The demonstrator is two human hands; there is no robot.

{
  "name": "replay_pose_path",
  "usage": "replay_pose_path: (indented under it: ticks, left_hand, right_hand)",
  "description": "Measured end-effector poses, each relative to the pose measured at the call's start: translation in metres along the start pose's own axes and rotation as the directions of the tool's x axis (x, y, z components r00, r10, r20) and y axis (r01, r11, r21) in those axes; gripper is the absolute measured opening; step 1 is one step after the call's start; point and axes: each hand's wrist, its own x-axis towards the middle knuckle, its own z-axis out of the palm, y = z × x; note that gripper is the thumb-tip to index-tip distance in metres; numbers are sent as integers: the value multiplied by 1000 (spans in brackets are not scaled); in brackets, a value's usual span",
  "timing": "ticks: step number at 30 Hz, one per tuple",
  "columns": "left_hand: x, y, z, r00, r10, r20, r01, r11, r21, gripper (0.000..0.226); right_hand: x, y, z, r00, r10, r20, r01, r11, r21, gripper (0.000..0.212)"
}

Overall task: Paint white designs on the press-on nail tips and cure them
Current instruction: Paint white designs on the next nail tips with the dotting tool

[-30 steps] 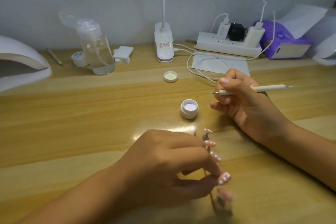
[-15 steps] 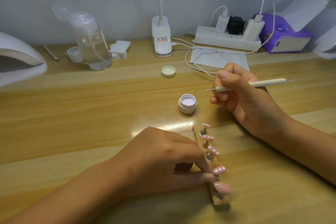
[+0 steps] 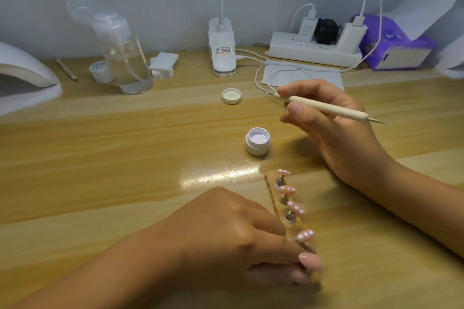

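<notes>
A clear holder strip [image 3: 275, 194] lies on the wooden table, carrying several pink nail tips [image 3: 296, 208] on metal posts. Most tips show white dots; the nearest one [image 3: 310, 260] is plain pink. My left hand [image 3: 226, 238] grips the strip's near end with curled fingers. My right hand [image 3: 326, 123] hovers above the table and pinches a cream dotting tool [image 3: 331, 109], its metal tip pointing left. An open white jar of white gel [image 3: 258, 140] stands between the strip and the tool, with its lid [image 3: 231, 96] lying farther back.
A white curing lamp [image 3: 22, 78] sits at the left edge. At the back stand a clear pump bottle [image 3: 123, 57], a small jar [image 3: 100, 71], cotton pads [image 3: 163, 64], a desk lamp base [image 3: 222, 50], a power strip [image 3: 316, 50] with cables, paper and a purple box [image 3: 394, 45].
My left hand has set the strip down flatter and slid back to its near end. My right hand has turned the dotting tool, so its rear end now slopes down to the right.
</notes>
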Motion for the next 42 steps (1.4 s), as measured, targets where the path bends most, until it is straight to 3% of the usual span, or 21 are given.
replay_pose_path:
  ticks: [8, 10, 12, 13, 15, 17, 19, 22, 29, 35, 38, 42]
  left_hand:
    - [2, 5, 2, 972, 192, -138, -161, 964, 209, 32]
    - [4, 4, 1, 961, 120, -251, -95, 990, 109, 19]
    - [5, 0, -2, 939, -91, -331, 35, 985, -171, 8]
    - [6, -3, -5, 920, -232, -315, 116, 931, -346, 7]
    - [7, -11, -8, 839, -489, -237, 245, 729, -639, 4]
    - [8, -21, -9, 727, -661, -185, 270, 523, -809, 9]
    - [10, -30, -10, 647, -748, -150, 240, 387, -890, 10]
    - [11, -36, -11, 596, -795, -113, 206, 287, -936, 15]
    - [10, -36, -12, 608, -789, -89, 158, 230, -960, 10]
    - [11, -38, -10, 608, -789, -91, 137, 217, -967, 10]
    - [10, -38, -10, 629, -772, -88, 136, 222, -966, 12]
    - [11, -36, -8, 668, -739, -85, 197, 286, -938, 11]
  right_hand:
    - [0, -1, 6, 977, -180, 113, 206, 928, -310, 10]
    - [0, 3, 5, 975, -184, 123, 216, 913, -346, 7]
    - [1, 7, 5, 975, -187, 120, 219, 902, -373, 8]
    - [2, 7, 4, 975, -187, 120, 220, 896, -385, 9]
    - [2, 7, 5, 974, -186, 133, 224, 887, -403, 12]
    - [3, 7, 6, 968, -189, 163, 242, 872, -425, 12]
    - [3, 8, 6, 964, -189, 189, 256, 855, -450, 12]
    - [3, 10, 4, 965, -168, 201, 247, 839, -485, 13]
    - [3, 10, 5, 966, -142, 216, 238, 813, -531, 15]
    - [2, 6, 5, 991, -83, 102, 117, 907, -405, 13]
    - [2, 1, 2, 998, -59, -10, 57, 985, -163, 15]
    - [-1, 0, -3, 996, 28, -81, -17, 990, 140, 4]
